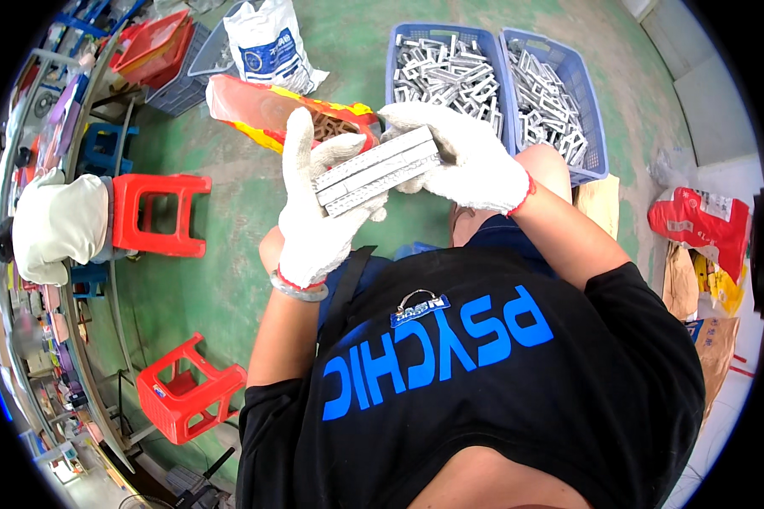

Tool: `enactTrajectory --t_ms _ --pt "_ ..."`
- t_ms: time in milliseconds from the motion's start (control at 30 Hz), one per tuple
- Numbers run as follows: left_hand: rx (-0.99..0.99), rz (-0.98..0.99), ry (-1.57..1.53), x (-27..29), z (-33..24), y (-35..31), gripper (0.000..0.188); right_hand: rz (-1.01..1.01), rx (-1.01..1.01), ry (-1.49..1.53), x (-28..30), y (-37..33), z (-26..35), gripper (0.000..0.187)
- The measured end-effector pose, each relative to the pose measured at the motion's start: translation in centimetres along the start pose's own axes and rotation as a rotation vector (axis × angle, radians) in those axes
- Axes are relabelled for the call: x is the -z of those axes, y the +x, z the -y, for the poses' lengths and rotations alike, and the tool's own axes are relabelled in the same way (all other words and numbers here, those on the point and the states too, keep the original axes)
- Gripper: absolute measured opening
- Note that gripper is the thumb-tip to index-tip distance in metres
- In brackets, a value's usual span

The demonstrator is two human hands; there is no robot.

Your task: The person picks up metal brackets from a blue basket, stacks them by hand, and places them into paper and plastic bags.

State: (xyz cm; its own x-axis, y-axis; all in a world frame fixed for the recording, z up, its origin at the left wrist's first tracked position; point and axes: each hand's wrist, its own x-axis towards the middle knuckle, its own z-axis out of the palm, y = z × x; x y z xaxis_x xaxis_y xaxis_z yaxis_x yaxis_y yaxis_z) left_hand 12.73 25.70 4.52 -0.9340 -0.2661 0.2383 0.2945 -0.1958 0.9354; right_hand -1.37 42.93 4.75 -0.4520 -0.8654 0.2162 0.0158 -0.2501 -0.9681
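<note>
Left grip (302, 212): partly closed around the silver bars (378, 172), left end.
Right grip (475, 161): curled on bars' right end.
Blue crates (593, 114): beyond bars, rightward.

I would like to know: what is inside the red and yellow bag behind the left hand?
Small brown pieces show inside the red and yellow bag. The deeper contents cannot be seen: the bag's side and the gloved left hand cover part of it.

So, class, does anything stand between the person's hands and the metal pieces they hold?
Only the white gloves: the left hand holds the metal pieces at their left end, the right hand at their right; nothing else visible intervenes.
</note>
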Motion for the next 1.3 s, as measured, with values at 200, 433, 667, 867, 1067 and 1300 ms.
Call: enactTrajectory --t_ms 200,433,667,867,1067,1300 --pt "0.128 -0.123 0.225 0.4 -0.1 0.2 0.074 0.029 -0.064 -0.212 0.3 0.8 -0.8 0.071" --pt "0.310 -0.393 0.654 6.3 -1.8 2.7 0.043 -0.016 -0.210 -0.387 2.8 0.6 -4.6 0.064" --pt "0.312 -0.553 1.066 14.4 -2.6 10.8 0.031 -0.163 -0.280 -0.433 6.9 -0.5 -8.1 0.057" --pt "0.557 -0.438 1.133 20.4 3.1 17.0 0.027 -0.233 -0.561 -0.492 11.7 -0.1 -8.8 0.056" --pt "0.576 -0.408 0.794 17.9 6.3 18.7 0.048 -0.334 -0.795 -0.407 18.9 1.3 -13.3 0.057" --pt "0.478 -0.355 0.969 12.7 4.3 15.7 0.053 -0.107 -0.899 -1.234 27.0 6.7 -20.7 0.046"
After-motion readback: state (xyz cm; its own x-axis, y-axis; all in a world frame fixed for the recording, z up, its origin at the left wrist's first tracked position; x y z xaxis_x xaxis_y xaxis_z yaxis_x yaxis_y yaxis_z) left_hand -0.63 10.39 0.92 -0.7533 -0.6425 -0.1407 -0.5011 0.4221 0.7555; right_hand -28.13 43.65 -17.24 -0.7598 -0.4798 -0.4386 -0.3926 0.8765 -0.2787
